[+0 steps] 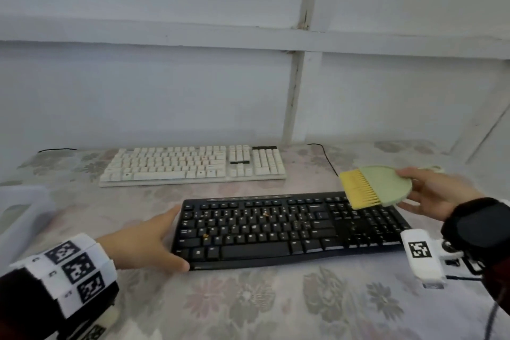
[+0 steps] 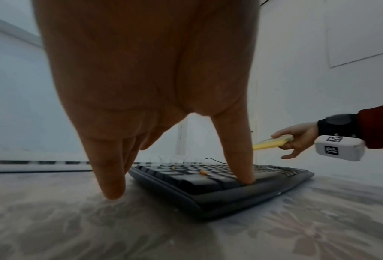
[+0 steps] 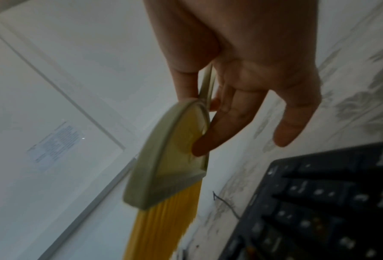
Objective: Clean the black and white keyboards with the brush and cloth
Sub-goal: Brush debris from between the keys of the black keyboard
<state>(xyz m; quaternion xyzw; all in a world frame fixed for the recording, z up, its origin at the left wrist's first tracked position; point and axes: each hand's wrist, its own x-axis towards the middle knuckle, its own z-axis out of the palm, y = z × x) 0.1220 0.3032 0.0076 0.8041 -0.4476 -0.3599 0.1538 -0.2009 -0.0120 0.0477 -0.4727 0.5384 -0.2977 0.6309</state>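
Note:
The black keyboard (image 1: 289,229) lies in front of me on the floral tablecloth, with small orange crumbs (image 1: 266,214) among its keys. My left hand (image 1: 169,239) lies open against its left end, the thumb (image 2: 239,158) pressing the front edge and the fingers straight beside it. My right hand (image 1: 416,189) grips the brush (image 1: 386,185) by its round green handle. Its yellow bristles (image 1: 358,188) hang just above the keyboard's right end, pointing left. The white keyboard (image 1: 193,165) lies further back. In the right wrist view the brush (image 3: 168,158) is pinched between thumb and fingers. No cloth is visible.
A translucent plastic box (image 1: 19,218) stands at the left table edge. A black cable (image 1: 328,160) runs from the wall towards the keyboards. A white panelled wall (image 1: 165,91) closes the back. The tablecloth (image 1: 248,298) in front of the black keyboard is bare.

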